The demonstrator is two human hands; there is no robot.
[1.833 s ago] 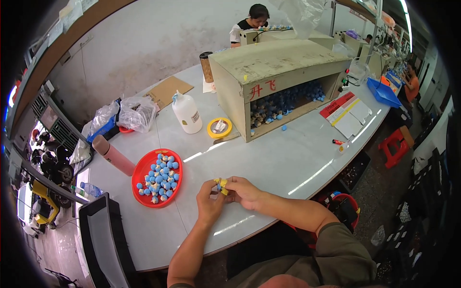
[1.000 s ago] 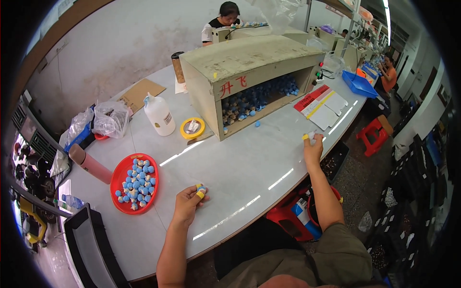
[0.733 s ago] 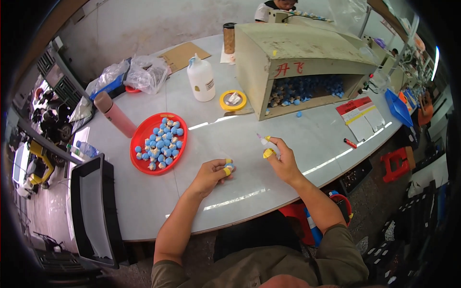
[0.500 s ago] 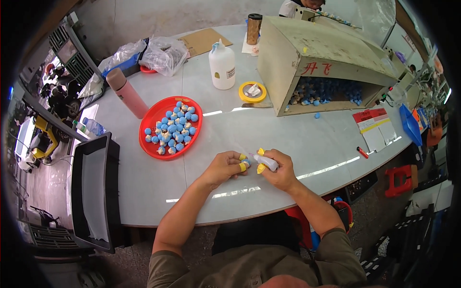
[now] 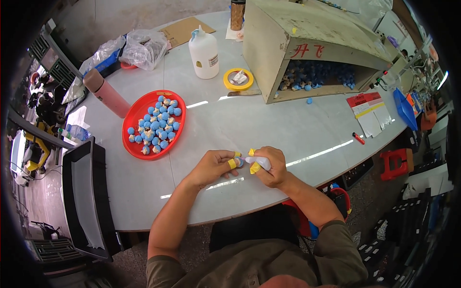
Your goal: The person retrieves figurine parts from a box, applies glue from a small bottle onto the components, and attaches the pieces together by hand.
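My left hand (image 5: 213, 168) is closed, pinching a small blue ball-like piece (image 5: 240, 162) between thumb and forefinger. My right hand (image 5: 272, 169) grips a small whitish squeeze bottle (image 5: 260, 162), its nozzle pointing left at the piece and close against it; whether they touch I cannot tell. Yellow wraps cover thumb and forefinger on both hands. To the left, a round red tray (image 5: 180, 126) holds many blue balls (image 5: 154, 126) with cream-coloured parts.
A pink flask (image 5: 109, 98) stands behind the tray, a white bottle (image 5: 204, 55) and yellow tape roll (image 5: 238, 79) farther back. An open-fronted box (image 5: 269, 62) with more blue pieces stands at back right. A black bin (image 5: 72, 201) sits left; a red marker (image 5: 358, 138) lies right.
The view has shifted, so the table things sit farther left and higher. The bottle in my right hand has tilted flatter, and its nozzle is now closer to the blue piece.
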